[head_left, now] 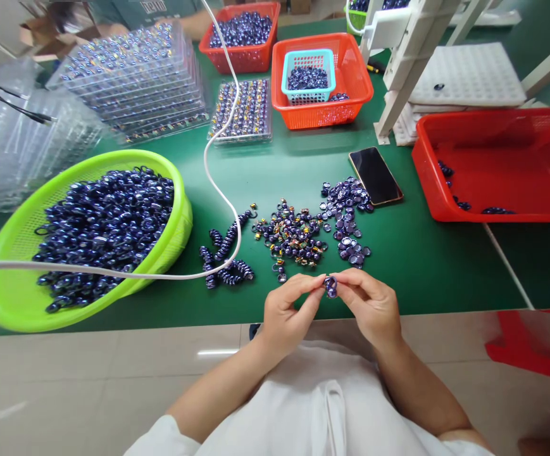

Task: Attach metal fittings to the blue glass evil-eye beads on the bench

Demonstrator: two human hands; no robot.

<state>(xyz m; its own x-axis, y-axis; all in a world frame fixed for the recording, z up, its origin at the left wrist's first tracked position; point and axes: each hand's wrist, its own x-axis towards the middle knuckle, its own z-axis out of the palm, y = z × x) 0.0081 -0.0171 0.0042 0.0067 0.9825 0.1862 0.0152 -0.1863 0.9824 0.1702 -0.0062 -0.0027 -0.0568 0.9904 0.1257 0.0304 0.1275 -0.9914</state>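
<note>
Between the fingertips of both my hands is a small shiny dark-blue metal piece with a ring [330,287], held just over the table's front edge. My left hand [288,311] pinches it from the left with thumb and forefinger. From the right, my right hand [370,305] pinches the same piece. Just beyond my hands lies a loose heap of small dark-blue and gold parts [293,234]. To its right are scattered dark-blue cup-shaped caps [350,250]. Left of the heap, dark-blue ringed pieces lie stacked in rows [227,244].
A lime-green basket [183,221] full of dark-blue ringed pieces stands left. A white cable [220,183] crosses the green table [265,171]. Also about are a phone [376,176], red bins [507,126], stacked clear trays [161,95] and a metal post [398,88]. Another person's arm [196,26] shows opposite.
</note>
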